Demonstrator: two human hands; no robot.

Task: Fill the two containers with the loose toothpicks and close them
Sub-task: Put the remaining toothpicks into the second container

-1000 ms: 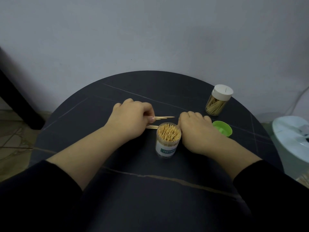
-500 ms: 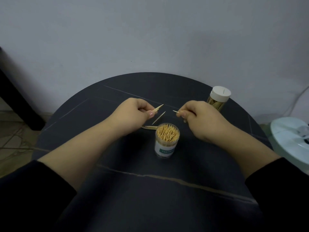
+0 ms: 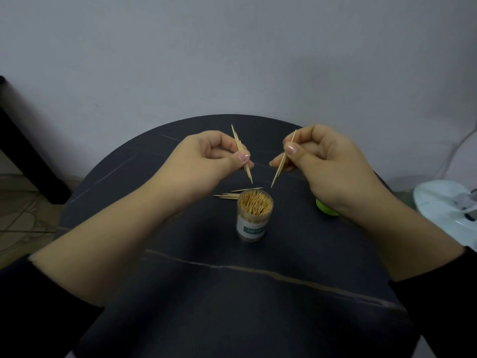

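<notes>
An open clear toothpick container [image 3: 254, 218], packed with toothpicks, stands at the middle of the round dark table [image 3: 232, 293]. A few loose toothpicks [image 3: 228, 195] lie on the table just behind it to the left. My left hand [image 3: 206, 164] pinches a small bunch of toothpicks [image 3: 241, 151], held nearly upright above and left of the container. My right hand [image 3: 325, 166] pinches a single toothpick [image 3: 282, 161], tip pointing down toward the container. The green lid [image 3: 325, 205] peeks out below my right wrist. The second container is hidden behind my right hand.
A white rounded appliance [image 3: 449, 210] stands off the table's right edge. A dark furniture leg [image 3: 28, 156] slants at the far left. A grey wall rises behind the table.
Both hands have lifted off the table with toothpicks and turned them from lying flat to nearly upright. My right hand now covers the white-capped container.
</notes>
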